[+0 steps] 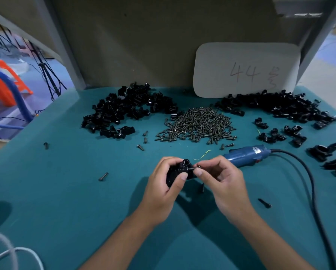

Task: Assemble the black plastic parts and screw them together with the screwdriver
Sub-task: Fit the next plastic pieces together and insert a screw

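Observation:
My left hand [164, 184] grips a black plastic part [182, 168] just above the teal table, thumb pressed on its front. My right hand [219, 182] pinches a small screw [194, 168] between thumb and forefinger, its tip at the part's right side. The blue electric screwdriver [247, 155] lies on the table behind my right hand, untouched, its black cord [311, 184] running off to the right and down.
A heap of screws [198, 124] sits mid-table between two piles of black parts [128, 110] [280, 106]. More black pieces [330, 156] lie at the right edge. Loose screws [103, 176] [264, 203] are scattered near my hands. A white card [245, 69] leans on the back wall.

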A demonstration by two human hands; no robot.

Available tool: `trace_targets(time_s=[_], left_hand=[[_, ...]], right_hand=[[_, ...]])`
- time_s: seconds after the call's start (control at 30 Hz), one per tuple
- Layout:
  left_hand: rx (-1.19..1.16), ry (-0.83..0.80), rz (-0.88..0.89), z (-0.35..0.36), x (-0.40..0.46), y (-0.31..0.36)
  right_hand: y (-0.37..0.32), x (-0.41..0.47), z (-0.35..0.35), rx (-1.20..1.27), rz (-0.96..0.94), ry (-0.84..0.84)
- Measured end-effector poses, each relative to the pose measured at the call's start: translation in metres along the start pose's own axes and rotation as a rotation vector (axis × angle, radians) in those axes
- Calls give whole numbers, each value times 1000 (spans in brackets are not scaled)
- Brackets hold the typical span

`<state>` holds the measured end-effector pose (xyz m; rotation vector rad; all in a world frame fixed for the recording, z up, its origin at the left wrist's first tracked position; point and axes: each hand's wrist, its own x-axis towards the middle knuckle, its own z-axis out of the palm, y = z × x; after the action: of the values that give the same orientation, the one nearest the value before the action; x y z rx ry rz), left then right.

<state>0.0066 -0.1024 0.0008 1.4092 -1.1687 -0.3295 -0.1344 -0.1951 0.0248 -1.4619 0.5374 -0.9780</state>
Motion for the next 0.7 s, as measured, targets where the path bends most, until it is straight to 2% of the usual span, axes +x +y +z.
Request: trace_targets(time_s=[0.23, 0.7], left_hand=[[-181, -42, -75, 0, -2, 8], [-67, -115, -97, 0, -5, 7]], right_hand=[[2, -3, -3, -186, -117, 5], [-3, 0, -9, -410, -216, -23]])
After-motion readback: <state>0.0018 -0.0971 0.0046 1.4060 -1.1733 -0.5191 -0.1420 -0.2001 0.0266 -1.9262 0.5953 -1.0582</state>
